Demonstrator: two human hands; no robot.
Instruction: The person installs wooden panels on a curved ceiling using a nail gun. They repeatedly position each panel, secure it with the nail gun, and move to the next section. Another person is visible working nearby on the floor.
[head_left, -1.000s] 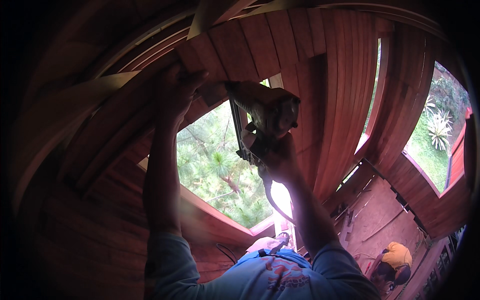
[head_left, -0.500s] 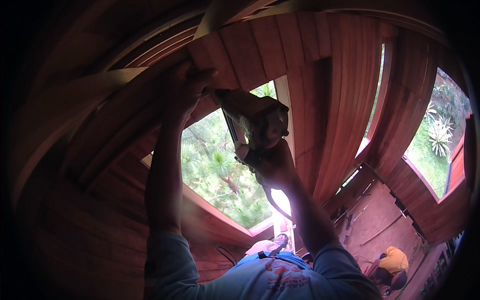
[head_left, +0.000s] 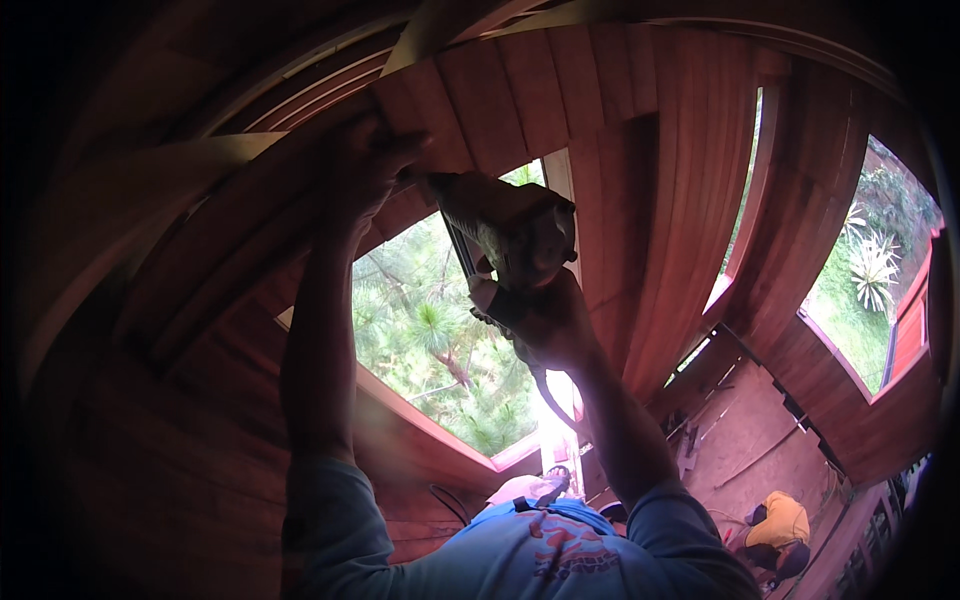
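My right hand is raised in front of me, wrapped round the grip of a corded power drill. The drill's nose points up and left, with its cord hanging below the grip. My left hand is up by the wall boards, right beside the drill's nose. One of its digits stretches toward the right while the others look bent. Deep shadow hides what the left fingers hold or press on, and the drill's tip is too dark to make out.
Behind the drill is a window opening with greenery outside. Another opening lies to the right. Pale beams run overhead at the upper left. At the lower right a person in a yellow top crouches on the plank floor.
The whole view has shifted slightly, so the walls and window sit a little further left. Both hands and the drill keep nearly the same pose.
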